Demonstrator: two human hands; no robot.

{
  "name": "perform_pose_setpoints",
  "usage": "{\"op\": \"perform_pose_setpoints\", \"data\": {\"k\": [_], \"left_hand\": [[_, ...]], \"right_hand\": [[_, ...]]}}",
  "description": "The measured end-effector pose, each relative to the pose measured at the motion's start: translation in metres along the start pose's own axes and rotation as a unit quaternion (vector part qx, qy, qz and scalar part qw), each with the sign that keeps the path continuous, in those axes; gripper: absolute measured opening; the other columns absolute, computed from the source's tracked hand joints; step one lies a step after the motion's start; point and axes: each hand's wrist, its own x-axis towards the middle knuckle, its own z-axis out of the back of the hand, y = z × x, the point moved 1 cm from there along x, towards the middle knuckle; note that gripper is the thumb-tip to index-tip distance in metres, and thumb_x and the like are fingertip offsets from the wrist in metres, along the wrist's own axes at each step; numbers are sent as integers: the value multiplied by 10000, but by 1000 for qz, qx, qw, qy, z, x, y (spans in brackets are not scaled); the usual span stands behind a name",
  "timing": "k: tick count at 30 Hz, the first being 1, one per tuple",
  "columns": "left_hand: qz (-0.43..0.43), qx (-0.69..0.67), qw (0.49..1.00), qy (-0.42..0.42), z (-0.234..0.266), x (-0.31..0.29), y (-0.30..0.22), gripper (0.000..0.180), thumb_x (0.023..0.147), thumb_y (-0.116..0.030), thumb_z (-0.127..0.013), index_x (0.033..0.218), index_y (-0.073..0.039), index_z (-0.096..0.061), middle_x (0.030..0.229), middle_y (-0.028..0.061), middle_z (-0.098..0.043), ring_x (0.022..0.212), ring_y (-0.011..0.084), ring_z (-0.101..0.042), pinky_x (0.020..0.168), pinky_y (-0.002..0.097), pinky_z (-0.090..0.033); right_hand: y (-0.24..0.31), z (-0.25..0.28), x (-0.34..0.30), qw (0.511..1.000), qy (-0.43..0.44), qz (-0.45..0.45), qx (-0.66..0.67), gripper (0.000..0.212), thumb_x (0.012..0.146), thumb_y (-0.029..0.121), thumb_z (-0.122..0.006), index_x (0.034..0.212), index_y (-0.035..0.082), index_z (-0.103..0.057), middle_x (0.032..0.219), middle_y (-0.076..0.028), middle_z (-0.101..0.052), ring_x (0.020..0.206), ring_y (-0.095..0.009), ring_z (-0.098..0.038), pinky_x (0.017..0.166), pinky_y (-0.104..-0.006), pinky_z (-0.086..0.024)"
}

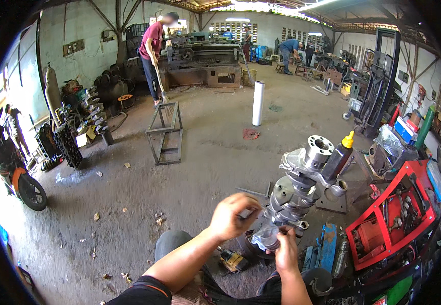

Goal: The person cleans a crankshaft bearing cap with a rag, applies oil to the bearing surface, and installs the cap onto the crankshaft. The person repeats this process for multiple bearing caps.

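Note:
My left hand (234, 217) is closed, its fingers curled round a small greyish piece too small to name. Just right of it and lower, my right hand (285, 248) pinches a crumpled clear plastic wrapper (266, 237); what the wrapper contains, if anything, is unclear. Beyond both hands stands a shiny steel crankshaft (292, 192), upright, with a round drilled flange on top. A dark bottle with a yellow nozzle cap (338, 156) is beside its upper end. On the floor below my hands lies a yellow and black power tool (232, 260), partly hidden by my arm.
A red metal tool tray (370, 239) with loose tools stands at right, near blue metal pieces (327, 246). Farther off are a metal frame (165, 133), a white roll (258, 104) and a forklift-like lift (380, 81). A person (153, 48) sweeps at back left; others work behind.

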Motion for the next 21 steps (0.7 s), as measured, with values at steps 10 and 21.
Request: {"op": "perform_pose_setpoints", "data": {"k": [10, 21], "left_hand": [[209, 2, 964, -165, 76, -34, -12, 131, 883, -13, -764, 959, -21, -658, 825, 31, -673, 770, 106, -637, 739, 276, -532], [463, -193, 865, 6, 69, -68, -37, 175, 937, -53, -756, 1079, 33, -703, 904, 77, -754, 820, 130, -708, 766, 289, -571]], "right_hand": [[-37, -60, -91, 706, 642, -76, -288, 256, 888, 146, -757, 1105, 48, -660, 1033, -128, -730, 941, -218, -697, 824, -383, -567], [-52, -86, -135, 668, 549, 150, -480, 270, 879, 218, -688, 1079, 37, -671, 1162, -286, -663, 1046, -449, -665, 887, -527, -549]]}}
